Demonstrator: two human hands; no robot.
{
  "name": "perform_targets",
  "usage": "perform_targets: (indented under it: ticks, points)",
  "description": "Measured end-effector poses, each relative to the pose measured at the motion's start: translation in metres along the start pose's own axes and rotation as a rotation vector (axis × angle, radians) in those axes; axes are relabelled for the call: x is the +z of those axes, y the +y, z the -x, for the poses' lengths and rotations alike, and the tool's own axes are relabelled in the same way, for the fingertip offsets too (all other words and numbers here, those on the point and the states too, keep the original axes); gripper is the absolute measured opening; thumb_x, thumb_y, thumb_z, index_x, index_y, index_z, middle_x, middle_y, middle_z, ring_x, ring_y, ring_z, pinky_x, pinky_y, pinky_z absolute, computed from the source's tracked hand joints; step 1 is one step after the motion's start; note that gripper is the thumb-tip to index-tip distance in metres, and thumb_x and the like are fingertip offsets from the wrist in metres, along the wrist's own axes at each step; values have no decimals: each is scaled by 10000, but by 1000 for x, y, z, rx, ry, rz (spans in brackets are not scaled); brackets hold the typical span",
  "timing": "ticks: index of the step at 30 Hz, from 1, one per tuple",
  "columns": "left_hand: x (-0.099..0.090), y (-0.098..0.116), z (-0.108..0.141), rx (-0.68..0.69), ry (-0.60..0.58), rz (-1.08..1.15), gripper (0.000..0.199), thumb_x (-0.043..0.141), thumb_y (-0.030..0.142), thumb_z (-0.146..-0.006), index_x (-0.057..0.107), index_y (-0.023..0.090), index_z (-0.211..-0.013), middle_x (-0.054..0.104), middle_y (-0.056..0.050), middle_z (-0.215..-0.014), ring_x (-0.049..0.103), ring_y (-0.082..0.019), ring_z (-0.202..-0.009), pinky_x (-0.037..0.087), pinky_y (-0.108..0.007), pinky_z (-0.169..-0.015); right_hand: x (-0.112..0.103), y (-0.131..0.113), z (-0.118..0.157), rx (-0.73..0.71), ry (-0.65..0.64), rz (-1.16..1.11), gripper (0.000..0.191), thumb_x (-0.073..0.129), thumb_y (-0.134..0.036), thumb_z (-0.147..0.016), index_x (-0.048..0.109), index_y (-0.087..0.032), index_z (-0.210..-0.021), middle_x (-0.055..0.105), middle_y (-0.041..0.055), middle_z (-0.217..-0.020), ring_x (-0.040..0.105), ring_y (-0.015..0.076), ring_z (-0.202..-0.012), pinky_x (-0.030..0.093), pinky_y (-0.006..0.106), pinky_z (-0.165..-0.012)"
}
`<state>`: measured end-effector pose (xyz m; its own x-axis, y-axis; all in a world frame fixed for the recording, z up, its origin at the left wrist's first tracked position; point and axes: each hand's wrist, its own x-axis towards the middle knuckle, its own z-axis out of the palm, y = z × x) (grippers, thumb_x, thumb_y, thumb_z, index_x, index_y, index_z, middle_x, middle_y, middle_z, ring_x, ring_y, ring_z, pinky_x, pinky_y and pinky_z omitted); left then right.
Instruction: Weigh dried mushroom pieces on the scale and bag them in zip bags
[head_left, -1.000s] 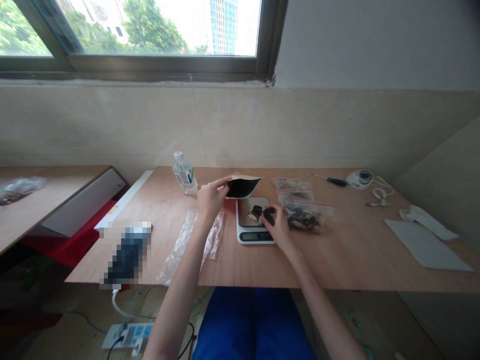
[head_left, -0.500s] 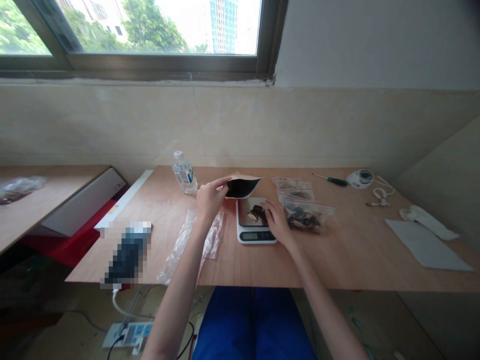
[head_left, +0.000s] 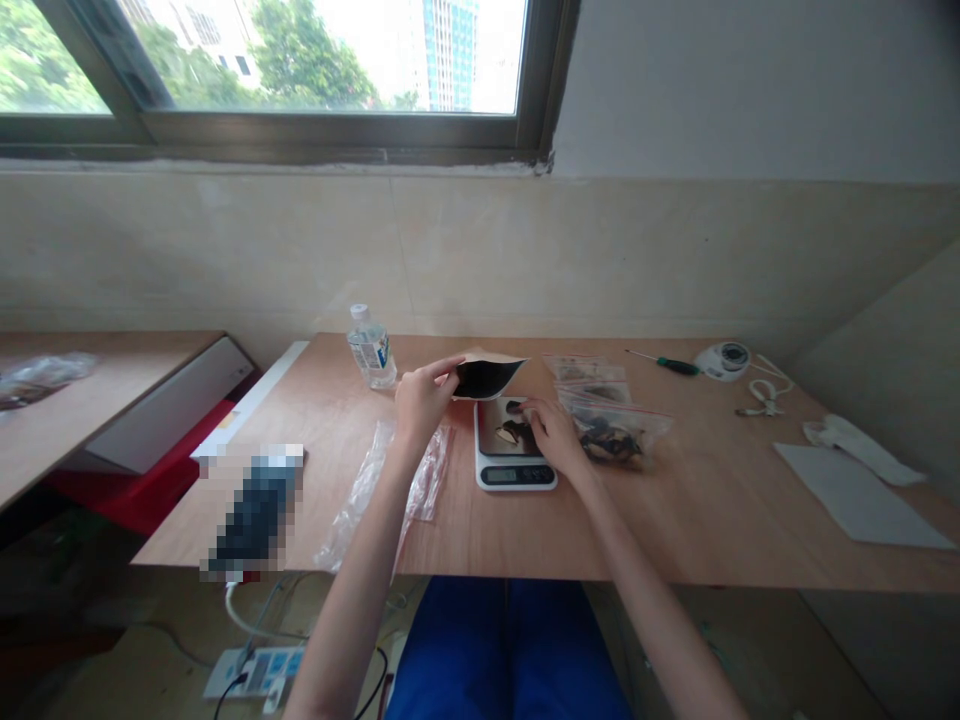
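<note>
My left hand [head_left: 426, 400] grips the edge of a pouch [head_left: 487, 378] with a dark inside and a pale outer side. Its mouth gapes toward me, above the back of a white kitchen scale [head_left: 517, 476]. Dark dried slices with pale edges [head_left: 508, 432] lie on the scale's metal plate. Over the plate's right side, my right hand [head_left: 553, 435] has its fingertips pinched at a small dark piece [head_left: 514, 407]; the hand partly covers the plate. Just right of it lies a clear zip bag of dark dried slices [head_left: 611, 440].
Smaller zip bags [head_left: 585, 370] lie behind the full one. Left are crumpled clear plastic bags [head_left: 356, 500], a water bottle [head_left: 371, 350] and a blurred dark device [head_left: 259, 510]. Right are a screwdriver [head_left: 675, 365], a white dome camera [head_left: 722, 360] and a white sheet [head_left: 855, 495].
My right hand's fingers have drawn together, and a dark piece now shows at their tips, apart from the other slices. My left hand keeps the pouch in nearly the same spot.
</note>
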<state>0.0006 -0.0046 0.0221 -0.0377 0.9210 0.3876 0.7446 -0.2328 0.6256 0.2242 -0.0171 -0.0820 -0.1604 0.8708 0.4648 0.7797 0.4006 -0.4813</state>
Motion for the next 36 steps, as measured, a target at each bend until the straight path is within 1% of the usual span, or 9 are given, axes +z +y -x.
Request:
perform_targets:
  ticks: [4,6,8,14,19,25,29,34,36]
  points:
    - [1,-1,0,16,6,10,315,512,232,-807,681,317,-1059,729,17,-936,676,-174,-886,496,-219,-747,1,1,-6,-37,-95,8,403,339,-78,-846,557,-174,-1172,592,89,-1195,507,199,-1129,386,404,-972]
    - [0,-1,0,11,-1,10,317,512,231,-807,679,316,-1063,728,17,-942,674,-173,-896,495,-219,-753,3,2,-7,-28,-155,45,412,352,-67,-837,559,-166,-1178,589,95,-1205,503,196,-1136,382,399,-972]
    - [-1,0,1,1,-8,11,321,512,222,-806,678,312,-1066,726,17,-948,671,-171,-908,493,-216,-758,3,2,-7,-17,-169,66,393,357,-73,-843,579,-163,-1155,593,96,-1200,506,200,-1133,382,397,-969]
    - [-1,1,1,8,3,34,316,514,206,-796,691,304,-1038,730,16,-927,675,-171,-893,488,-206,-726,-2,0,-4,-30,-57,-39,350,364,-102,-864,610,-180,-1101,629,81,-1111,542,200,-1059,402,390,-939]
    - [2,0,1,17,2,38,307,516,235,-800,687,307,-1044,730,13,-930,676,-177,-893,486,-214,-715,-3,-1,-1,-105,-142,-28,266,534,-146,-806,656,-222,-1030,630,69,-1048,529,215,-1019,404,388,-901]
    - [2,0,0,18,4,49,308,520,226,-794,689,306,-1038,729,15,-932,677,-174,-890,482,-210,-705,0,-5,-8,-38,-162,96,211,568,-178,-818,669,-236,-994,650,52,-1010,532,231,-995,378,388,-869]
    - [2,-1,1,14,11,36,309,520,231,-796,687,314,-1043,729,19,-933,677,-173,-887,484,-212,-715,2,-8,-11,10,-101,185,178,543,-200,-842,682,-234,-948,637,68,-962,530,236,-982,371,377,-838]
    - [2,-1,2,24,11,40,306,523,231,-794,689,308,-1040,733,9,-912,678,-176,-886,482,-213,-712,-3,-20,-6,48,2,93,192,503,-203,-863,680,-221,-936,645,66,-936,549,211,-941,373,337,-820]
    - [2,-1,2,19,11,39,299,527,241,-796,692,306,-1037,735,5,-898,678,-180,-887,483,-218,-716,-5,-26,-2,32,-3,50,187,502,-192,-862,682,-221,-905,663,58,-924,559,214,-935,370,343,-824]
